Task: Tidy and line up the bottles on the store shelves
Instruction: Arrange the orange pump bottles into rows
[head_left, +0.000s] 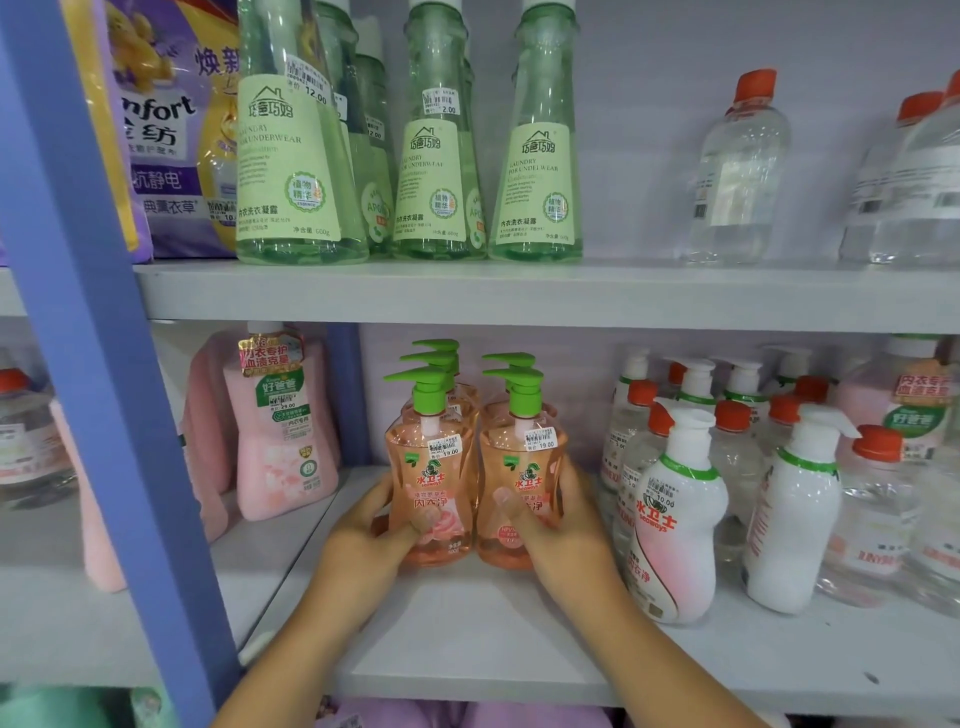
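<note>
Two rows of pink pump bottles with green pump heads stand on the lower shelf (467, 639). My left hand (374, 525) grips the front left pink bottle (431, 467), thumb across its label. My right hand (556, 514) holds the front right pink bottle (522, 467) the same way. Both bottles are upright and side by side, touching or nearly so. More pink pump bottles (452, 379) stand behind them.
White pump bottles (675, 519) and clear bottles with orange caps (878, 509) crowd the right of the lower shelf. Pink pouches (280, 441) stand left. On the upper shelf (519, 291) are green bottles (441, 156). A blue post (104, 364) runs down the left.
</note>
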